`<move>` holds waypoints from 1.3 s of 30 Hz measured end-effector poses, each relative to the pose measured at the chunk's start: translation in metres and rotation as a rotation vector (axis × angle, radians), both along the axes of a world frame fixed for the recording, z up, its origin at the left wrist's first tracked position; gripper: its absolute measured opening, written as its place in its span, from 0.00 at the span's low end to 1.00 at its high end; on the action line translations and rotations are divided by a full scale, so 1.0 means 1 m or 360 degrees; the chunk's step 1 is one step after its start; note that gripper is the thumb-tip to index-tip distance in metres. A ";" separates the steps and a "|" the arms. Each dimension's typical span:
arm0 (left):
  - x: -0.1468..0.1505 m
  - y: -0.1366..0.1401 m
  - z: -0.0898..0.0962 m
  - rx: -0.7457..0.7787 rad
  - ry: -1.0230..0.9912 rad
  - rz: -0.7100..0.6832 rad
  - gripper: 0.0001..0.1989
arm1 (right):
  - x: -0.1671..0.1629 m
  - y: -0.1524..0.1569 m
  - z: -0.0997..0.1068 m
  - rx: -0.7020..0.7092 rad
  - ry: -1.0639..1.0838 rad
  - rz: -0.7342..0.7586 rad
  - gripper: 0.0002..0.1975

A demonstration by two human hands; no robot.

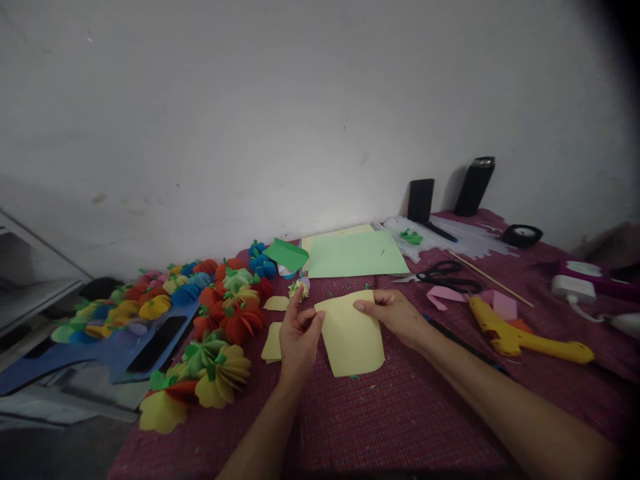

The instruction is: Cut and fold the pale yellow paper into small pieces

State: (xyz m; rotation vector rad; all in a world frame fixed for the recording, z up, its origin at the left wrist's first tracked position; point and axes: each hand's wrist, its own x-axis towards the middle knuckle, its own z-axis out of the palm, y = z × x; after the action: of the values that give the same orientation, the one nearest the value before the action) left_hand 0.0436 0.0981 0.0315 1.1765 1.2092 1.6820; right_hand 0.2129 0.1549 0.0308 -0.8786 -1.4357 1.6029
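Observation:
Between my hands a pale yellow piece of paper (353,343) with rounded lower corners is held up over the table. My right hand (395,313) pinches its upper right corner, thumb in front. At the upper left edge, the thumb and fingers of my left hand (303,333) close on the paper, with one finger raised. Just left of that hand lies a small stack of yellow paper pieces (271,343), and behind it another yellow piece (276,303). A small crumpled yellow bit (299,289) sits past my left fingertips.
Colourful folded-paper pumpkins (243,320) crowd the left side. Light green paper (355,255) lies behind my hands. To the right are black scissors (440,270), a yellow glue gun (520,337), pink paper strips (447,295), a wooden stick (493,279), clear glue sticks (470,240) and a black bottle (475,187).

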 end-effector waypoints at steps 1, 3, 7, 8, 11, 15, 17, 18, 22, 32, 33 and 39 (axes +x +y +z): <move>0.000 0.000 0.000 -0.0001 0.0003 -0.0007 0.33 | 0.000 0.000 0.000 -0.0004 -0.0013 -0.0005 0.17; 0.000 0.000 0.000 0.0004 0.0006 -0.0012 0.33 | 0.000 0.000 0.000 -0.0004 -0.0030 -0.0017 0.16; 0.000 0.000 -0.001 0.0031 0.0006 -0.0015 0.33 | 0.000 0.001 -0.001 0.0005 0.0005 -0.0014 0.15; 0.000 0.000 -0.001 0.0034 0.0010 -0.0018 0.33 | 0.000 0.001 -0.001 0.0005 0.0019 -0.0015 0.14; 0.000 0.000 -0.002 0.0038 0.0007 -0.0026 0.32 | 0.000 0.002 -0.002 -0.0006 0.0052 -0.0020 0.13; 0.000 0.000 -0.002 0.0057 -0.0013 -0.0006 0.31 | 0.000 0.001 -0.002 -0.0020 0.0059 -0.0025 0.13; 0.001 0.001 -0.002 0.0060 -0.0029 -0.0003 0.32 | -0.001 0.001 -0.002 -0.0031 0.0054 -0.0039 0.13; 0.001 0.001 -0.002 0.0052 -0.0045 -0.0017 0.32 | -0.001 0.001 -0.001 -0.0037 0.0053 -0.0037 0.13; 0.003 0.003 -0.003 -0.0082 -0.0136 -0.0169 0.32 | -0.002 -0.001 -0.001 -0.0065 0.0051 0.0018 0.16; 0.007 0.004 -0.011 -0.0397 -0.0144 -0.0304 0.13 | -0.007 -0.004 -0.001 -0.0088 0.0053 -0.0019 0.14; 0.007 0.004 -0.010 -0.0391 -0.0157 -0.0321 0.13 | -0.006 -0.003 0.000 -0.0056 0.0065 -0.0054 0.14; 0.003 0.004 -0.011 -0.0369 -0.0111 -0.0309 0.11 | -0.003 -0.002 0.007 0.0058 0.0205 -0.0144 0.13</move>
State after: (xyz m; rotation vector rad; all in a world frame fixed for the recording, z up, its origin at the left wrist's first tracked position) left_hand 0.0468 0.1026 0.0206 1.0477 1.1718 1.3876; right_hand 0.2097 0.1526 0.0375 -0.7933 -1.3129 1.5329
